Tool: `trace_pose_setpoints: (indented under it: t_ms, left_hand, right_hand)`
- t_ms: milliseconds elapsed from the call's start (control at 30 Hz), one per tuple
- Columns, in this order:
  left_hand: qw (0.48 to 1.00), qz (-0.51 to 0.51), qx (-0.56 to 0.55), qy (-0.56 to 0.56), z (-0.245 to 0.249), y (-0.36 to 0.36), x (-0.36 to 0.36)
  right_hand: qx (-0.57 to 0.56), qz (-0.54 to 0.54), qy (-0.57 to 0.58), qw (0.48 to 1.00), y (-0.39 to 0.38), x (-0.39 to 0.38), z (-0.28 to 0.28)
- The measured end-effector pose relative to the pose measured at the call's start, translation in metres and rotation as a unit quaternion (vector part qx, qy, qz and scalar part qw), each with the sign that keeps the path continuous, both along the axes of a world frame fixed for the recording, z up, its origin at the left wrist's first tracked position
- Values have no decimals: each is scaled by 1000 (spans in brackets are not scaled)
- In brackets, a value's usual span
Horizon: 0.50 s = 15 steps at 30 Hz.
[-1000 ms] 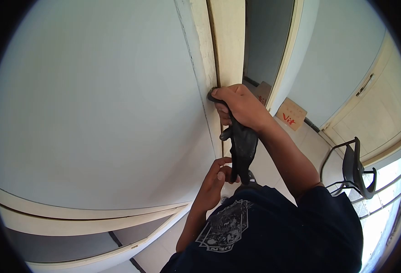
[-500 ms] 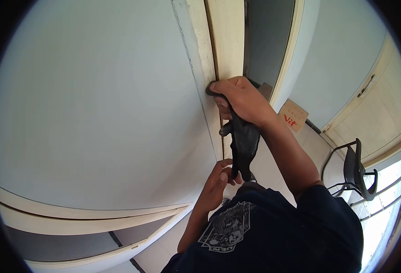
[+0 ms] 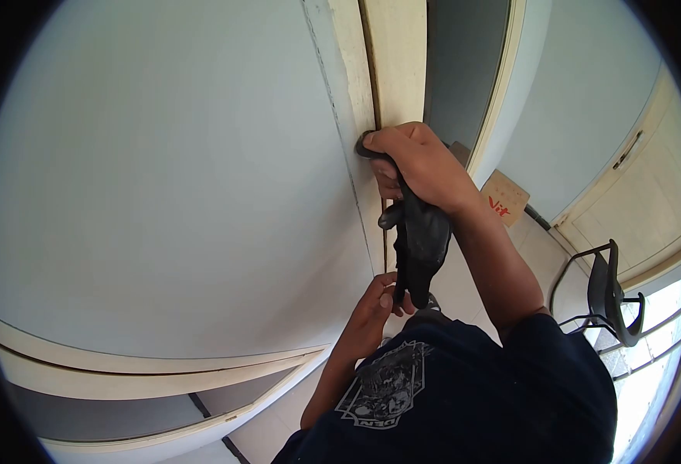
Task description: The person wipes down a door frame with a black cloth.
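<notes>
A black glove (image 3: 425, 243) hangs with its fingers downward in front of the wardrobe-like wooden edge. My right hand (image 3: 427, 170) is closed on its upper end, the thumb pressing a folded black part near the pale frame. Lower down, my left hand (image 3: 370, 317) has its fingers curled around the tip of one glove finger. The thumb of the glove sticks out to the left. My palms and some fingertips are hidden behind the glove and my own hands.
A large pale panel (image 3: 170, 185) fills the left, bordered by a cream wooden frame (image 3: 398, 62). To the right are a cardboard box (image 3: 504, 197) with red writing, a black chair (image 3: 607, 294) and a cream door (image 3: 642, 193). Light tiles (image 3: 530, 255) cover the floor.
The view has shifted slightly, so the frame, box and chair sit a little further right. Both hands keep nearly the same hold on the glove.
</notes>
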<state>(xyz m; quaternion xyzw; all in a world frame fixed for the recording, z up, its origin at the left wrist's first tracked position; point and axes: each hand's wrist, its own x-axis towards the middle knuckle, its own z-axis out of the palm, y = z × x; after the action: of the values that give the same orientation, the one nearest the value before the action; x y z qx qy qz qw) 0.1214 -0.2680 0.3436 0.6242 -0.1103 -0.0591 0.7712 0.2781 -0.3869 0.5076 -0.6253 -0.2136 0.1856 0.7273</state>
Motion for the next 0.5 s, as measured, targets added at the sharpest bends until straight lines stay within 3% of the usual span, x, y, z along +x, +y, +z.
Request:
trace_pose_setpoints:
  t_ms: [233,400,500]
  left_hand:
    - [1000,-13,8,-7,-3,4,4]
    - [1000,-5,6,-13,4,2,6]
    - [1000,-24,2,-15,-5,9,9]
  right_hand:
    - [-57,-33,-25,998,-2,-3,-16]
    - [-17,-17,-35,999,-3,-1,8]
    - [-42,-20,-37,998,0,-3,-9]
